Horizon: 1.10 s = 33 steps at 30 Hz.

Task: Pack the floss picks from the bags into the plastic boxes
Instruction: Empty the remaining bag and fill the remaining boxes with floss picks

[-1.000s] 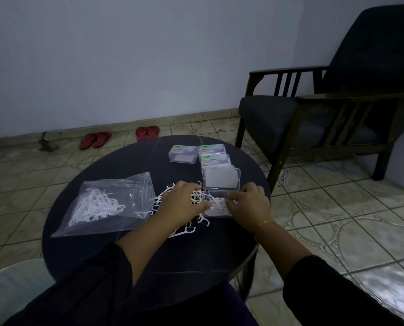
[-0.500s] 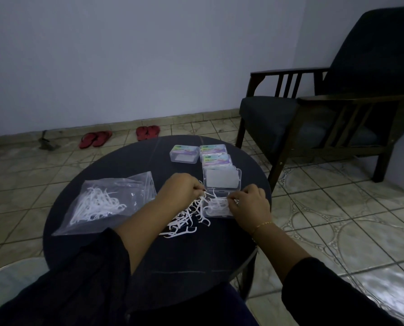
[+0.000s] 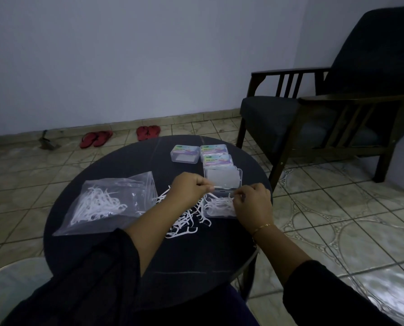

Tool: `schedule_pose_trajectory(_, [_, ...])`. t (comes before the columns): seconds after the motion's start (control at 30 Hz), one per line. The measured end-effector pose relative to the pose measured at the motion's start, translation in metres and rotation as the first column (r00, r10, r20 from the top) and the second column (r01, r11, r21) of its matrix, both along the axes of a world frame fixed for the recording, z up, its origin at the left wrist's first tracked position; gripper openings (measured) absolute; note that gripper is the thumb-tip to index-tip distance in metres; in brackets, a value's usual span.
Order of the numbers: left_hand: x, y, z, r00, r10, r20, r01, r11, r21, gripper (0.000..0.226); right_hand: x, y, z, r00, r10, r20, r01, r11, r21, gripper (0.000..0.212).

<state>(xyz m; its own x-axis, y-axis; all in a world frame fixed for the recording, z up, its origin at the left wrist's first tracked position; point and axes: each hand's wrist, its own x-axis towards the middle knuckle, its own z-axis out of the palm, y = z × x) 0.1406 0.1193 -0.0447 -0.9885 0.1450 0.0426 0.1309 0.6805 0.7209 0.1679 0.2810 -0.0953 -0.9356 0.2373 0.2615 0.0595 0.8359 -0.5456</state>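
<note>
An open clear plastic box point(image 3: 221, 207) holds white floss picks, its lid point(image 3: 222, 179) lying back behind it. My left hand point(image 3: 191, 189) pinches one floss pick point(image 3: 216, 187) just above the box's far edge. My right hand point(image 3: 251, 203) hovers at the box's right side, fingers curled at the picks inside; whether it holds one is unclear. A loose pile of floss picks point(image 3: 185, 222) lies on the table under my left wrist. A clear bag point(image 3: 107, 203) with more picks lies at the left.
Three closed labelled boxes point(image 3: 214, 155) stand at the far side of the round dark table point(image 3: 116, 165). A dark wooden armchair point(image 3: 325, 114) stands right of the table. Red slippers point(image 3: 121, 136) lie on the tiled floor by the wall.
My left hand has lifted off the loose pile and come up over the box with a floss pick pinched in it. My right hand stays at the box.
</note>
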Motion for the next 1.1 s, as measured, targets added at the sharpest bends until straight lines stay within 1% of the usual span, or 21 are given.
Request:
schedule_pose_trajectory(0.07, [0.001,0.007,-0.012,0.998,-0.052,0.036,0.054,0.997,-0.048,0.019,0.0,0.001,0.0,1.0,-0.022,-0.022,0.021,0.999,-0.03,0.027])
schedule_pose_trajectory(0.1, [0.001,0.009,-0.017,0.995,-0.094,0.039,0.099,0.988,-0.122,0.021,0.0,0.002,0.0,0.999,-0.014,-0.032,0.013,1.0,-0.025,0.028])
schedule_pose_trajectory(0.13, [0.001,0.011,-0.023,0.989,-0.146,0.024,0.148,0.961,-0.232,0.025,0.001,0.003,0.0,0.999,0.004,-0.043,-0.004,1.0,-0.002,0.029])
schedule_pose_trajectory(0.2, [0.001,0.011,-0.03,0.971,-0.238,-0.021,0.206,0.878,-0.433,0.034,0.002,0.006,-0.003,0.998,0.044,-0.046,-0.041,0.996,0.076,0.028])
schedule_pose_trajectory(0.23, [0.001,0.01,-0.033,0.964,-0.263,-0.038,0.214,0.853,-0.476,0.036,0.002,0.007,-0.005,0.998,0.056,-0.035,-0.051,0.992,0.118,0.028])
schedule_pose_trajectory(0.3, [0.003,0.007,-0.035,0.956,-0.283,-0.08,0.213,0.854,-0.474,0.038,0.004,0.007,-0.008,0.998,0.051,-0.02,-0.047,0.987,0.157,0.026])
schedule_pose_trajectory(0.4, [0.006,-0.003,-0.035,0.948,-0.257,-0.186,0.164,0.899,-0.406,0.036,0.006,0.0,-0.009,0.992,0.042,-0.118,-0.025,0.989,0.146,0.014])
schedule_pose_trajectory(0.47, [0.012,-0.016,-0.031,0.95,-0.231,-0.21,0.13,0.904,-0.407,0.033,0.011,-0.006,-0.004,0.983,0.078,-0.168,-0.044,0.979,0.197,0.01])
schedule_pose_trajectory(0.5, [0.017,-0.022,-0.028,0.951,-0.229,-0.207,0.112,0.882,-0.458,0.034,0.013,-0.009,-0.002,0.98,0.12,-0.158,-0.08,0.967,0.24,0.012])
schedule_pose_trajectory(0.6, [0.035,-0.035,-0.018,0.948,-0.25,-0.199,0.051,0.734,-0.677,0.039,0.02,-0.017,0.009,0.958,0.282,-0.053,-0.251,0.914,0.317,0.026])
schedule_pose_trajectory(0.7, [0.052,-0.053,-0.015,0.957,-0.262,-0.122,0.077,0.639,-0.766,0.06,0.025,-0.032,0.02,0.931,0.359,0.062,-0.356,0.858,0.371,0.036])
schedule_pose_trajectory(0.73, [0.056,-0.059,-0.016,0.958,-0.267,-0.104,0.086,0.615,-0.784,0.065,0.026,-0.038,0.023,0.928,0.358,0.099,-0.367,0.845,0.388,0.039])
schedule_pose_trajectory(0.8, [0.06,-0.067,-0.019,0.957,-0.275,-0.095,0.089,0.586,-0.806,0.069,0.027,-0.049,0.025,0.934,0.317,0.164,-0.357,0.83,0.429,0.047])
schedule_pose_trajectory(0.87, [0.061,-0.07,-0.02,0.957,-0.274,-0.094,0.085,0.576,-0.813,0.065,0.026,-0.057,0.023,0.945,0.25,0.209,-0.321,0.828,0.46,0.053])
schedule_pose_trajectory(0.93, [0.06,-0.071,-0.022,0.957,-0.273,-0.094,0.083,0.572,-0.816,0.06,0.026,-0.062,0.019,0.951,0.187,0.247,-0.286,0.833,0.474,0.055])
schedule_pose_trajectory(1.03, [0.058,-0.07,-0.026,0.957,-0.272,-0.103,0.077,0.579,-0.812,0.05,0.028,-0.063,0.017,0.958,0.143,0.248,-0.248,0.848,0.469,0.043])
schedule_pose_trajectory(1.1, [0.056,-0.07,-0.029,0.95,-0.282,-0.136,0.059,0.588,-0.807,0.042,0.029,-0.065,0.017,0.959,0.132,0.249,-0.237,0.857,0.457,0.035])
